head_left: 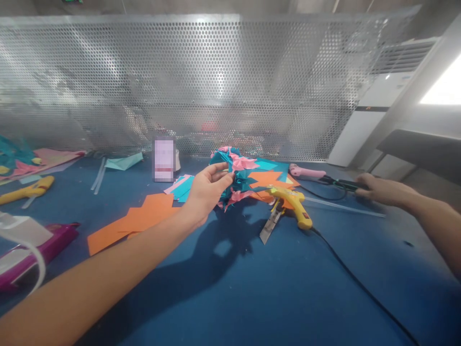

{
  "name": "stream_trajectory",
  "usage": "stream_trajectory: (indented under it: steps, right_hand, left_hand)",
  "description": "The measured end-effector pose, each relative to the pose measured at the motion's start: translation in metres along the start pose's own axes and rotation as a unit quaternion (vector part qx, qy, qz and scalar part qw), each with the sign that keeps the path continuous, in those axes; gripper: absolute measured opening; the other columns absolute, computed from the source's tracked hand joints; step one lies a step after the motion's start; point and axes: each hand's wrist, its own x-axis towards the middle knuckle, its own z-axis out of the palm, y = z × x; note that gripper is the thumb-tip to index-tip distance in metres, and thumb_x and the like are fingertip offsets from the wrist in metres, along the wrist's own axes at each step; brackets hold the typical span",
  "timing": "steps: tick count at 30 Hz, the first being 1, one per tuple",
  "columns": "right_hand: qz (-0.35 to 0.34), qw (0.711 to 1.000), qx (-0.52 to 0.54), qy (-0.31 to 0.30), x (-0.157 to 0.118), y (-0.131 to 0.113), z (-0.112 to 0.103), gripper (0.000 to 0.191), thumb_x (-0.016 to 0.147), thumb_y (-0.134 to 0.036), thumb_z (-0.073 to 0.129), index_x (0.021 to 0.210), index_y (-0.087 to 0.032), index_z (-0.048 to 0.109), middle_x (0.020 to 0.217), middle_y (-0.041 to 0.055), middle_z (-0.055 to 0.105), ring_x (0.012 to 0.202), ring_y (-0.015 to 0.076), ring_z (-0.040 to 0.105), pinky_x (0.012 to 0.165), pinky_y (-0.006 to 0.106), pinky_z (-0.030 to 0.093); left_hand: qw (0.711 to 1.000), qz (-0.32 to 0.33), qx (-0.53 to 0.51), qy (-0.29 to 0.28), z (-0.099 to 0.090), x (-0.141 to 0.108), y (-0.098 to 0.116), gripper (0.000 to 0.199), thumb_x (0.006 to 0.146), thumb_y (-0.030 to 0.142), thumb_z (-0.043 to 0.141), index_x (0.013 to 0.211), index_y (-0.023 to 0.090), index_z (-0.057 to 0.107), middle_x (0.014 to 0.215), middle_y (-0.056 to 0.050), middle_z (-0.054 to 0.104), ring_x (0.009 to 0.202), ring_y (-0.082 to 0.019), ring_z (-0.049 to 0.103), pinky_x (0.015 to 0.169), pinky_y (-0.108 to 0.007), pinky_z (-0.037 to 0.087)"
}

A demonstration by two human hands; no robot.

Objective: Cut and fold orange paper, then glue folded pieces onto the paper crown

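Observation:
My left hand point(209, 188) is closed on a ring-like paper craft point(236, 180) of teal and pink folded pieces, held above the blue table. Out to the right, my right hand point(380, 188) is closed round a black and green tool handle point(344, 184), whose exact kind I cannot make out. A pink tool point(308, 172) lies just left of that handle. Between the hands a yellow glue gun point(293, 202) rests on the table, with a metal stand under its nozzle. Orange paper pieces point(268, 179) lie behind the glue gun.
Orange paper sheets point(144, 216) lie left of centre, near a blurred upright box point(164, 161). At the left are another yellow glue gun point(27, 190) and a magenta object point(46, 252). A perforated metal screen point(180, 86) closes the back. A black cord runs front right.

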Motion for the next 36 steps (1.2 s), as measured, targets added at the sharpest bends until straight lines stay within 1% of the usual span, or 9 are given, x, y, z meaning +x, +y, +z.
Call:
stream_trajectory:
  steps: [3, 6, 11, 14, 18, 21, 28, 33, 36]
  right_hand:
    - [-0.017, 0.998, 0.015, -0.056, 0.001, 0.004, 0.004, 0.019, 0.073, -0.027, 0.047, 0.091, -0.022, 0.042, 0.085, 0.011, 0.066, 0.073, 0.0231, 0.064, 0.067, 0.03, 0.046]
    - [-0.027, 0.998, 0.009, -0.064, -0.001, -0.001, 0.008, 0.022, 0.07, -0.017, 0.046, 0.088, -0.023, 0.036, 0.099, 0.0148, 0.061, 0.083, 0.0237, 0.062, 0.073, 0.031, 0.043]
    - [-0.037, 0.998, -0.027, -0.046, -0.002, -0.013, 0.012, 0.033, 0.059, -0.009, 0.048, 0.087, -0.022, 0.037, 0.102, 0.0177, 0.054, 0.093, 0.0312, 0.056, 0.073, 0.039, 0.038]
    - [-0.039, 0.998, -0.042, -0.028, -0.001, -0.017, 0.012, 0.037, 0.056, -0.009, 0.049, 0.089, -0.02, 0.039, 0.101, 0.0164, 0.052, 0.092, 0.0313, 0.054, 0.071, 0.039, 0.037]
    - [-0.042, 0.998, -0.054, -0.01, -0.001, -0.018, 0.011, 0.037, 0.058, -0.009, 0.049, 0.093, -0.019, 0.041, 0.099, 0.015, 0.051, 0.093, 0.0293, 0.053, 0.069, 0.036, 0.037]
    - [-0.042, 0.997, -0.058, 0.005, -0.001, -0.018, 0.011, 0.039, 0.062, -0.009, 0.048, 0.099, -0.018, 0.04, 0.105, 0.0167, 0.05, 0.098, 0.0297, 0.051, 0.071, 0.036, 0.037]
    - [-0.051, 0.997, -0.049, 0.01, -0.004, -0.024, 0.007, 0.035, 0.065, -0.009, 0.048, 0.098, -0.019, 0.042, 0.111, 0.0206, 0.051, 0.103, 0.0319, 0.051, 0.073, 0.037, 0.037]
    - [-0.08, 0.997, -0.003, -0.011, -0.003, -0.019, 0.0, 0.023, 0.071, -0.015, 0.047, 0.092, -0.023, 0.051, 0.097, 0.0103, 0.066, 0.089, 0.0263, 0.06, 0.077, 0.034, 0.04]
    - [-0.08, 0.996, 0.033, 0.006, -0.004, -0.015, -0.005, 0.026, 0.077, -0.025, 0.048, 0.1, -0.028, 0.059, 0.103, 0.0032, 0.069, 0.092, 0.0247, 0.063, 0.08, 0.033, 0.043]
  left_hand:
    - [1.0, -0.002, -0.002, 0.001, 0.0, 0.0, 0.0, 0.026, 0.068, 0.015, 0.069, 0.094, 0.013, 0.063, 0.072, 0.0, 0.068, 0.067, -0.011, 0.062, 0.071, -0.026, 0.049]
    - [1.0, -0.004, -0.001, 0.003, 0.001, -0.001, 0.001, 0.027, 0.068, 0.015, 0.069, 0.094, 0.013, 0.062, 0.07, 0.001, 0.067, 0.066, -0.01, 0.062, 0.069, -0.024, 0.048]
    - [1.0, -0.002, 0.001, 0.0, 0.0, 0.0, 0.002, 0.027, 0.069, 0.015, 0.069, 0.095, 0.013, 0.062, 0.071, 0.0, 0.067, 0.065, -0.01, 0.061, 0.068, -0.024, 0.048]
    - [1.0, -0.005, 0.001, 0.0, -0.001, 0.001, 0.001, 0.029, 0.067, 0.016, 0.07, 0.095, 0.013, 0.062, 0.072, 0.0, 0.067, 0.066, -0.011, 0.061, 0.07, -0.026, 0.048]
    - [1.0, -0.006, -0.001, 0.0, 0.0, 0.001, 0.0, 0.028, 0.067, 0.016, 0.07, 0.094, 0.013, 0.063, 0.072, 0.0, 0.067, 0.068, -0.012, 0.062, 0.072, -0.027, 0.048]
    - [1.0, 0.002, 0.0, 0.003, 0.0, 0.0, 0.001, 0.027, 0.067, 0.016, 0.071, 0.093, 0.013, 0.064, 0.073, -0.001, 0.068, 0.071, -0.012, 0.063, 0.074, -0.027, 0.048]
    - [0.998, 0.063, -0.018, 0.013, 0.0, 0.013, 0.016, 0.02, 0.064, 0.018, 0.072, 0.083, 0.016, 0.066, 0.08, -0.001, 0.07, 0.077, -0.013, 0.063, 0.077, -0.026, 0.048]
    - [0.992, 0.106, -0.06, 0.008, 0.015, 0.026, 0.036, 0.018, 0.068, 0.02, 0.07, 0.085, 0.016, 0.065, 0.08, -0.001, 0.07, 0.081, -0.015, 0.064, 0.077, -0.027, 0.048]
    - [0.989, 0.126, -0.08, 0.002, 0.026, 0.03, 0.046, 0.014, 0.072, 0.018, 0.066, 0.086, 0.016, 0.066, 0.082, -0.001, 0.07, 0.082, -0.013, 0.063, 0.078, -0.025, 0.046]
